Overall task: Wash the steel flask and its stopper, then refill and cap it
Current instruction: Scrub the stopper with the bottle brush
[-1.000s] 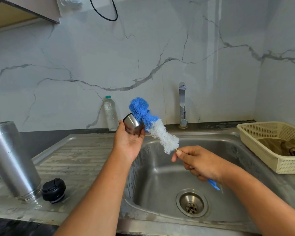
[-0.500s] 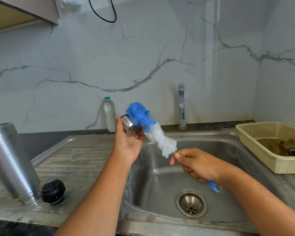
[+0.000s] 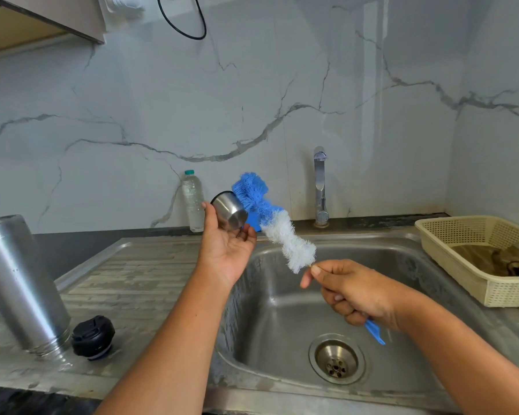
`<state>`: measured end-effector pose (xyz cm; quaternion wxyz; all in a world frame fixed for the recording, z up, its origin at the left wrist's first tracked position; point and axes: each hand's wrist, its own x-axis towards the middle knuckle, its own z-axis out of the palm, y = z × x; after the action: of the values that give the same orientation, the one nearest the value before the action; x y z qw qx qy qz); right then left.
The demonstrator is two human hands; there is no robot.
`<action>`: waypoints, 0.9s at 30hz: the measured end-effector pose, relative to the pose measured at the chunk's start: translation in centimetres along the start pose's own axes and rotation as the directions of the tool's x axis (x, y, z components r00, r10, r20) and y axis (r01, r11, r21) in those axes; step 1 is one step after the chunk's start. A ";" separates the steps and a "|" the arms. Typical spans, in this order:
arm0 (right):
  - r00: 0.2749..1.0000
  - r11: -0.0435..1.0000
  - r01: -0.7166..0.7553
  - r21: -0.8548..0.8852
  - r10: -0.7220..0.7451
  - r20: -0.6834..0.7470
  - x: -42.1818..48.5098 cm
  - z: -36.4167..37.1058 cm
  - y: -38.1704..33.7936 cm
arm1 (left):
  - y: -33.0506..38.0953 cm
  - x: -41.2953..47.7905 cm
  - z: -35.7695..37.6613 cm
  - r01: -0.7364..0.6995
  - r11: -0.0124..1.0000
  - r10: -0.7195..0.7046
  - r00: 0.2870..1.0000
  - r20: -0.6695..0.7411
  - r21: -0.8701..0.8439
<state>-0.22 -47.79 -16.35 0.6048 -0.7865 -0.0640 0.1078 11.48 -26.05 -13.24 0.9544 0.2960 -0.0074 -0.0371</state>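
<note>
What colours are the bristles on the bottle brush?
Blue at the tip and white nearer the handle on the bottle brush, seen in the head view.

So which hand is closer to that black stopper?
Left. The left hand, holding a steel cup, is beyond and right of the stopper; the right hand grips the brush over the sink, farther right.

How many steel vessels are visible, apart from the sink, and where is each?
2. The flask stands mouth down on the drainboard, beside the stopper. The cup is held in the left hand. Others may lie outside the view.
</note>
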 end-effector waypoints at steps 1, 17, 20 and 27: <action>1.000 1.000 -0.001 0.002 0.001 -0.002 0.0 0.0 0.0 | 0.1 0.0 0.0 -0.006 1.000 0.006 1.000 0.004 -0.002; 1.000 0.986 0.000 -0.168 0.003 0.019 -0.2 0.1 -0.2 | 0.7 0.4 -0.3 -0.108 0.992 0.109 0.994 -0.017 0.066; 0.999 0.984 -0.006 -0.177 0.013 0.036 -0.4 0.2 -0.3 | 1.2 0.3 -0.6 -0.132 0.990 0.133 0.991 -0.017 0.048; 1.000 0.996 0.021 -0.086 -0.021 0.000 -0.2 -0.4 -0.3 | 0.0 -0.7 0.3 -0.045 0.988 0.032 0.995 0.091 0.145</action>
<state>-0.27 -48.17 -15.93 0.5716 -0.8110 -0.0768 0.0982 10.75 -26.20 -13.01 0.9294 0.3632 -0.0579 -0.0311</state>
